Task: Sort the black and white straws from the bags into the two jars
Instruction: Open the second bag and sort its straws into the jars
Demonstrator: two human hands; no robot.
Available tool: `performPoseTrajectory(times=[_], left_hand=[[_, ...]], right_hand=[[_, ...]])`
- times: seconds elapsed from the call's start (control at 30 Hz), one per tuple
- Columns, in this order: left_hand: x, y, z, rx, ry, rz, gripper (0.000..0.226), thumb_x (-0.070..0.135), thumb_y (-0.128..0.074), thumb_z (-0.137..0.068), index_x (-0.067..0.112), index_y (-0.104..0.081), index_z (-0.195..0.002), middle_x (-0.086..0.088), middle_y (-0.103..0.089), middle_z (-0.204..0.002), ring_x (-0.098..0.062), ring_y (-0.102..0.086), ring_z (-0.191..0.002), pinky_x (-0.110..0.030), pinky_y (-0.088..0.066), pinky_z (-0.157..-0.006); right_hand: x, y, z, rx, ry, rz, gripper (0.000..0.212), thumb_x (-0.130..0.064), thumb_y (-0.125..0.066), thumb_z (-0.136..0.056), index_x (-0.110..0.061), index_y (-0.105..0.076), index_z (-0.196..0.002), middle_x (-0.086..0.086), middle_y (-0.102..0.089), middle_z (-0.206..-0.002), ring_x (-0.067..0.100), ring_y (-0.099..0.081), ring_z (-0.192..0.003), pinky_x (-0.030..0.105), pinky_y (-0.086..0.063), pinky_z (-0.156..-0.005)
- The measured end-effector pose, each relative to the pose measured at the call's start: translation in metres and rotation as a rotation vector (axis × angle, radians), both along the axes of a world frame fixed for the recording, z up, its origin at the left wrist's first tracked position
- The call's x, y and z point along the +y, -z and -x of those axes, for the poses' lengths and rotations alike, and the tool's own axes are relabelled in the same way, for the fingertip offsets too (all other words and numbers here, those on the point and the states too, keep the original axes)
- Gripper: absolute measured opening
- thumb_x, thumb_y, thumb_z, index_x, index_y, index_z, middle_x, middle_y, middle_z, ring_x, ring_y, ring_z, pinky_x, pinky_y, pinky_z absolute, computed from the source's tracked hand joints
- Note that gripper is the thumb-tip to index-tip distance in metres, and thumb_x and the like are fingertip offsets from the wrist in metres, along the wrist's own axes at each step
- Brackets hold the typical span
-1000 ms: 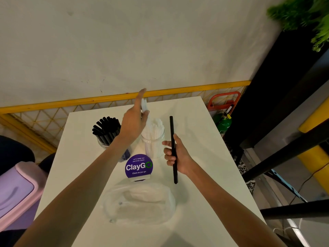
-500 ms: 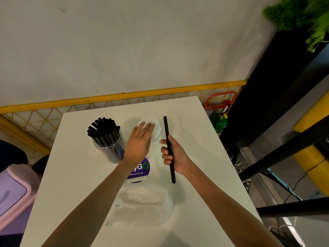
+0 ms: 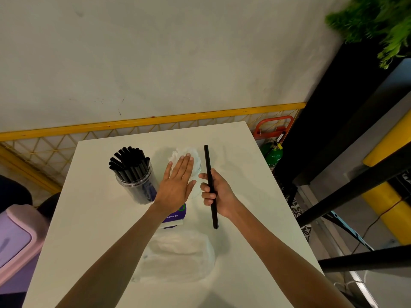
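A clear jar (image 3: 138, 185) stands upright on the worktop (image 3: 244, 196), packed with black straws (image 3: 129, 161). Just right of it, white straws (image 3: 178, 153) fill a second jar (image 3: 198, 168) beneath the flat left hand (image 3: 175, 185). The right hand (image 3: 219, 194) grips a loose black straw (image 3: 208, 161). A crumpled clear bag (image 3: 178, 258) lies nearer.

A white rectangular bench (image 3: 255, 196) carries four things. At 10 o'clock from its middle stands a clear jar (image 3: 142, 187) packed with upright black straws (image 3: 129, 161). At 12 o'clock a second clear jar (image 3: 198, 168) holds white straws (image 3: 178, 153). Near the middle stands a round purple sign (image 3: 175, 216). At 6 o'clock lies a crumpled clear plastic bag (image 3: 178, 258).
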State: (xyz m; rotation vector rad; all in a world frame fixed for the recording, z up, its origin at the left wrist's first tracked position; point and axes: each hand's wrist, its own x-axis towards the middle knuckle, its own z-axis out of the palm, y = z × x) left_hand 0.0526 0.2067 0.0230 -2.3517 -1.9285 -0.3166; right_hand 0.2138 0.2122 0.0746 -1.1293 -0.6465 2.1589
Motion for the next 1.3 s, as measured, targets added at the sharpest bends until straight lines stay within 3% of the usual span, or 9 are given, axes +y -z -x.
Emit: performPoseTrajectory(times=[0.17,0.3,0.4,0.6,0.73,0.9,1.03,1.2,1.3], left_hand=[[-0.003,-0.008,0.002,-0.084,0.025,0.016,0.061,0.046,-0.004,-0.099,0.01,-0.001,-0.148,-0.008,-0.013,-0.155,-0.021,-0.01,-0.143,-0.04,-0.003,-0.115],[-0.007,-0.039,0.0,-0.426,-0.055,-0.075,0.06,0.037,-0.016,-0.095,0.009,-0.006,-0.147,-0.009,-0.014,-0.155,-0.019,-0.013,-0.142,-0.032,-0.016,-0.114],[-0.013,-0.059,0.01,-0.438,-0.007,-0.238,0.057,0.008,-0.044,-0.091,0.013,-0.026,-0.145,-0.019,-0.038,-0.143,-0.033,-0.049,-0.122,-0.039,-0.052,-0.085],[-0.032,-0.059,0.039,-0.311,0.131,-0.282,0.063,-0.006,-0.054,-0.077,0.019,-0.04,-0.133,-0.012,-0.038,-0.134,-0.027,-0.061,-0.095,-0.032,-0.056,-0.058],[-0.045,-0.064,0.049,-0.789,-0.053,-0.254,0.037,0.017,-0.038,-0.092,0.009,-0.055,-0.125,-0.011,-0.053,-0.121,-0.019,-0.061,-0.076,-0.025,-0.05,-0.069],[-0.05,-0.087,0.066,-1.19,-0.254,-0.169,0.014,0.001,-0.059,-0.088,0.006,-0.065,-0.1,-0.011,-0.067,-0.097,0.0,-0.063,-0.076,-0.019,-0.051,-0.075],[-0.049,-0.117,0.097,-1.281,-0.321,-0.284,0.022,0.002,-0.06,-0.087,0.023,-0.053,-0.093,-0.006,-0.064,-0.088,-0.024,-0.067,-0.073,-0.044,-0.057,-0.073],[-0.04,-0.163,0.142,-1.281,-0.29,-0.492,0.045,-0.003,-0.052,-0.09,0.012,-0.031,-0.127,0.0,-0.056,-0.093,-0.012,-0.066,-0.067,-0.04,-0.057,-0.074],[-0.031,-0.182,0.157,-1.177,-0.265,-0.624,0.06,-0.003,-0.05,-0.091,0.01,-0.021,-0.141,0.002,-0.054,-0.09,-0.022,-0.065,-0.075,-0.037,-0.057,-0.078]], right_hand=[[-0.002,-0.008,0.004,0.021,0.003,0.001,0.042,-0.044,-0.026,-0.101,-0.015,-0.055,-0.09,-0.005,-0.042,-0.044,0.004,-0.029,-0.031,0.015,-0.025,-0.035],[-0.006,-0.011,0.013,0.028,-0.041,-0.011,0.042,-0.044,-0.026,-0.101,-0.017,-0.056,-0.089,-0.006,-0.041,-0.045,0.003,-0.027,-0.03,0.015,-0.025,-0.034],[-0.011,-0.015,0.026,0.046,-0.093,-0.016,0.04,-0.041,-0.027,-0.101,-0.016,-0.055,-0.089,-0.006,-0.041,-0.045,0.003,-0.027,-0.03,0.015,-0.026,-0.033],[-0.026,-0.023,0.057,0.072,-0.214,-0.045,0.036,-0.039,-0.03,-0.1,-0.017,-0.051,-0.081,-0.008,-0.039,-0.043,0.002,-0.027,-0.029,0.015,-0.024,-0.032],[-0.036,-0.026,0.072,0.074,-0.295,-0.077,0.035,-0.038,-0.031,-0.1,-0.017,-0.05,-0.08,-0.008,-0.037,-0.042,0.002,-0.027,-0.028,0.014,-0.024,-0.032],[-0.05,-0.024,0.098,0.0,-0.401,-0.13,0.037,-0.044,-0.031,-0.099,-0.017,-0.052,-0.084,-0.009,-0.035,-0.042,0.002,-0.026,-0.031,0.015,-0.025,-0.034],[-0.054,-0.023,0.114,-0.034,-0.425,-0.122,0.038,-0.047,-0.032,-0.098,-0.018,-0.052,-0.084,-0.009,-0.033,-0.042,0.004,-0.028,-0.033,0.016,-0.025,-0.036],[-0.052,-0.018,0.126,-0.072,-0.353,-0.081,0.036,-0.046,-0.039,-0.096,-0.017,-0.055,-0.085,-0.008,-0.033,-0.043,0.006,-0.029,-0.035,0.016,-0.027,-0.038],[-0.051,-0.014,0.131,-0.1,-0.311,-0.065,0.036,-0.047,-0.039,-0.097,-0.016,-0.056,-0.089,-0.006,-0.039,-0.045,0.007,-0.033,-0.037,0.016,-0.03,-0.042]])
